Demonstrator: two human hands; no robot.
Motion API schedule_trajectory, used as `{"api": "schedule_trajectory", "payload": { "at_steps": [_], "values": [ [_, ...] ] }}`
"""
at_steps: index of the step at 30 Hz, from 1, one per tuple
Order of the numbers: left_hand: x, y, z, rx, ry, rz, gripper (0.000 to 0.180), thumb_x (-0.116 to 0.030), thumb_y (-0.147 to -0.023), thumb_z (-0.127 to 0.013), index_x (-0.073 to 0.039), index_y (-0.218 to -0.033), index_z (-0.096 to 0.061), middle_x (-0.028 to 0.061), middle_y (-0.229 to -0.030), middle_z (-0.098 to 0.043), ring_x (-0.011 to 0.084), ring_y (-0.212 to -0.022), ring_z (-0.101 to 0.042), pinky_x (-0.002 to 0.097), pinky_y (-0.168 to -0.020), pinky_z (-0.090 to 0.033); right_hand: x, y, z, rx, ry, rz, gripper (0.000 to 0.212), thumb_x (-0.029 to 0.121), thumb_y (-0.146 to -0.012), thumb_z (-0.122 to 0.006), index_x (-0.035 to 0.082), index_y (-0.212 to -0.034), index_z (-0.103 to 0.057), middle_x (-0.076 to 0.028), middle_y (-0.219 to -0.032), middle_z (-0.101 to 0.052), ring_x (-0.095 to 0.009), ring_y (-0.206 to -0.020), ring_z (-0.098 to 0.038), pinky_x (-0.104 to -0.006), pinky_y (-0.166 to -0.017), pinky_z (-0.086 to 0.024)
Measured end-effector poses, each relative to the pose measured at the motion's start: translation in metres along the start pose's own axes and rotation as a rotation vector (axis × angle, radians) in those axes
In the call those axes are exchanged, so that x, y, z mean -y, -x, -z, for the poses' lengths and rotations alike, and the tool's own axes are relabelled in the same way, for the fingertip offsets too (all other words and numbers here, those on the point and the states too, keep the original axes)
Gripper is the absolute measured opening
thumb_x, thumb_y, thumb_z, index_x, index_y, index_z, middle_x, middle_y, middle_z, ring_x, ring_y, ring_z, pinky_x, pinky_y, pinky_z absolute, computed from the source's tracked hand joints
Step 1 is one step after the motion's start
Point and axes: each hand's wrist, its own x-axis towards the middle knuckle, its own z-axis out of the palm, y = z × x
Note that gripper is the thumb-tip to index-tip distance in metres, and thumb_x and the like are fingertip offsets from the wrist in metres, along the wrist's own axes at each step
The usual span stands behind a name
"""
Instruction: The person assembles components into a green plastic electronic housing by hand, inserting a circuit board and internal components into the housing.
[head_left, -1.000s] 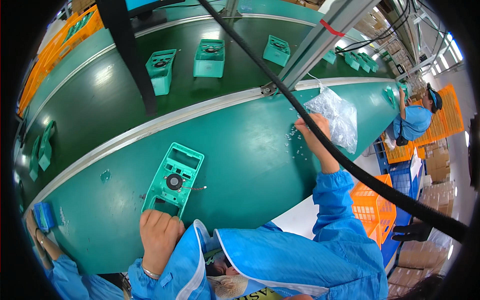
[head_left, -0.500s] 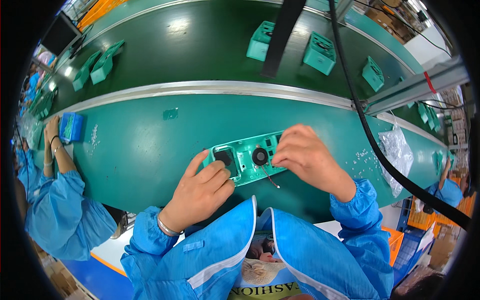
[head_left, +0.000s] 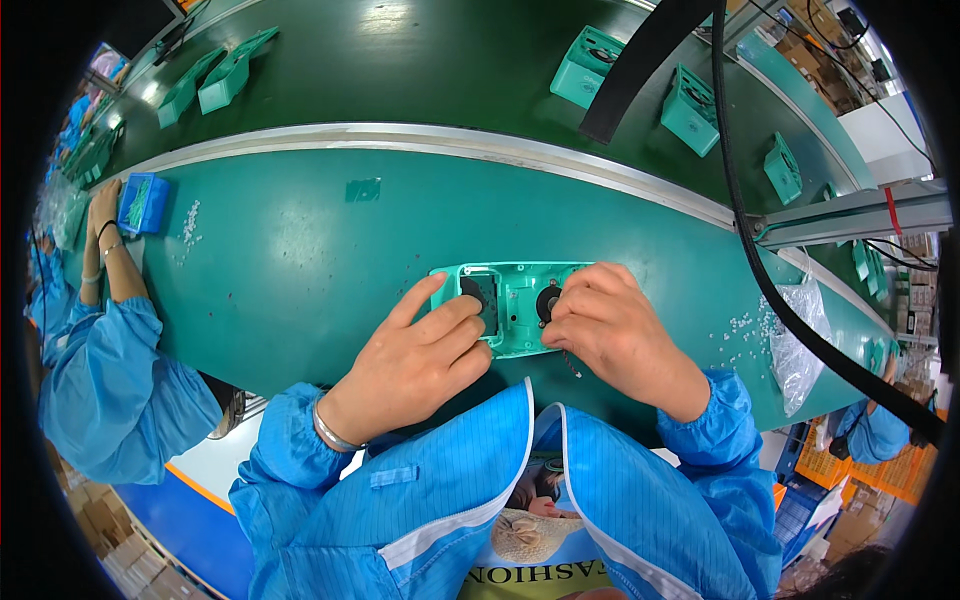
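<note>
A long green plastic housing (head_left: 515, 312) lies on the bench in front of me, its hollow side up. My left hand (head_left: 410, 360) grips its left end, fingers reaching over the rim beside a dark square opening (head_left: 488, 308). Inside, toward the right, sits a round black speaker (head_left: 546, 303), partly covered by my right hand (head_left: 620, 325). The right fingertips are pinched together at the speaker's edge; whatever they hold is hidden. A thin wire (head_left: 573, 366) with a small end hangs out below those fingers, over the housing's near side.
Small white parts (head_left: 745, 335) lie scattered at the right, near a clear plastic bag (head_left: 800, 350). A black cable (head_left: 765, 280) hangs down on that side. Beyond the metal rail (head_left: 420, 137), green housings (head_left: 690, 112) stand on the belt. At left, another person's hands are near a blue box (head_left: 144, 204).
The view has shifted, and the housing now lies more level. My right fingers have come over the speaker and cover part of it. My left hand keeps its place on the housing's left end.
</note>
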Motion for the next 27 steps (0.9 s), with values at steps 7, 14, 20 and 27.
{"api": "schedule_trajectory", "payload": {
  "at_steps": [7, 14, 20, 27],
  "values": [
    [-0.003, -0.002, 0.002, 0.008, 0.001, -0.008, 0.007, -0.015, -0.084, -0.064, -0.01, -0.088, -0.062, 0.0036, -0.099, -0.063, 0.0217, -0.114, -0.061, 0.0538, -0.116, -0.04, 0.021, -0.005, 0.004, 0.016, 0.301, 0.066, 0.016, 0.009, -0.07, -0.071, 0.005, -0.085, -0.07, -0.006, -0.091, -0.062, -0.026, -0.1, -0.06, -0.0462, -0.096, -0.047],
    [-0.003, -0.002, 0.003, 0.008, -0.013, -0.017, 0.007, -0.014, -0.084, -0.064, -0.01, -0.089, -0.061, 0.0038, -0.097, -0.062, 0.0219, -0.111, -0.061, 0.0542, -0.116, -0.041, 0.027, -0.021, 0.01, 0.12, 0.364, 0.084, 0.006, 0.01, -0.067, -0.067, 0.004, -0.069, -0.064, -0.006, -0.079, -0.057, -0.025, -0.094, -0.059, -0.0431, -0.099, -0.045],
    [-0.003, -0.001, 0.003, 0.014, -0.002, -0.023, 0.007, -0.015, -0.084, -0.064, -0.01, -0.089, -0.061, 0.0039, -0.096, -0.062, 0.0229, -0.112, -0.06, 0.0548, -0.116, -0.04, 0.003, -0.014, 0.008, 0.162, 0.153, 0.02, 0.011, 0.012, -0.07, -0.075, 0.011, -0.08, -0.073, 0.0, -0.085, -0.063, -0.024, -0.096, -0.06, -0.0423, -0.095, -0.045],
    [0.0, 0.001, 0.0, 0.006, -0.003, -0.022, 0.007, -0.015, -0.084, -0.064, -0.01, -0.088, -0.061, 0.0041, -0.096, -0.061, 0.0232, -0.112, -0.06, 0.0548, -0.117, -0.04, -0.002, -0.009, 0.004, 0.113, -0.025, -0.117, 0.007, 0.011, -0.078, -0.078, 0.013, -0.084, -0.075, 0.0, -0.087, -0.066, -0.024, -0.098, -0.059, -0.0413, -0.098, -0.042]
  ]
}}
